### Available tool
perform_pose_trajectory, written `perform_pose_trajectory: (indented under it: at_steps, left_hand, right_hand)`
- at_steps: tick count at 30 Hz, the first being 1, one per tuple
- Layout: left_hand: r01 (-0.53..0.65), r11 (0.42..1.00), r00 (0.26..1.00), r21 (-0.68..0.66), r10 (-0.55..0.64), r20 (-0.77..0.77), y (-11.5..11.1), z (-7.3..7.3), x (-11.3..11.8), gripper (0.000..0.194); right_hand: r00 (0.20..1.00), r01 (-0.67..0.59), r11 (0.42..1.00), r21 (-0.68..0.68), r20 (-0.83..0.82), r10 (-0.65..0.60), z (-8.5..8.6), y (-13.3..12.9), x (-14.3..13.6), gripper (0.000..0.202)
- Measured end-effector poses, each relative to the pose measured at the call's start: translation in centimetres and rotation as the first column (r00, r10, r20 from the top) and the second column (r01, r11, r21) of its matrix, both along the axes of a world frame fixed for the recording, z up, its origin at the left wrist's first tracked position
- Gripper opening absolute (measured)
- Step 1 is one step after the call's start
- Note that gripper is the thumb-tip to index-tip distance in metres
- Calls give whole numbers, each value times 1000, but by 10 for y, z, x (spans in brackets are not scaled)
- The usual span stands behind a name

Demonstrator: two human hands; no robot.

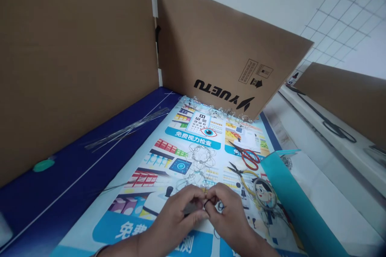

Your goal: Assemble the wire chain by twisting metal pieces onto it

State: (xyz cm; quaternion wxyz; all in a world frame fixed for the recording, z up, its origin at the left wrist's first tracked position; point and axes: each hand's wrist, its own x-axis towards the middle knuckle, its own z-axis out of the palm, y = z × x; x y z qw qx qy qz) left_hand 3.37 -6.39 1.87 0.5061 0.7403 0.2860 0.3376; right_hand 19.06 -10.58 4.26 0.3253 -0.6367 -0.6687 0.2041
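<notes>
My left hand (184,213) and my right hand (226,209) meet low in the middle, thumbs and fingers pinched close together. Between their fingertips is the near end of a thin wire piece (201,156) with clear, flower-like loops, which stretches away over the printed sheet. A dark ring-like loop (206,203) shows at my right fingers; whether it is worn or held I cannot tell. Right of the hands lie pliers (245,176) with yellow handles and, just beyond, scissors (249,158) with red handles.
Cardboard panels (211,40) stand at the left and back. Several wire pieces (223,111) line the back panel's foot. Straight wires (129,128) lie on the blue surface at left. A wire coil (265,194) sits beside a teal box (301,204) at right.
</notes>
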Motion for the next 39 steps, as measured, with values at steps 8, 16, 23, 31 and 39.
perform_pose_trajectory:
  at_steps: [8,16,23,31,39]
  left_hand:
    - [67,985,998,160,-67,-5,6,-10,-10,11]
    - [-59,807,998,588,59,19,4,-23,-9,21]
    - [-90,786,986,612,158,-59,1,-22,-5,20]
    - [-70,834,985,547,146,-97,1,-11,-10,16]
    - [-140,850,960,508,241,-139,-7,-2,-12,11]
  right_hand:
    - [996,-6,993,-114,-93,-4,-9,0,-5,11]
    - [993,-102,994,23,55,101,-23,-3,1,19]
    - [968,-147,975,165,227,108,-29,-4,-1,15]
    - [978,-210,974,85,27,208,-24,-5,2,11]
    - [658,-408,864,-295,-751,55,-22,-2,-3,30]
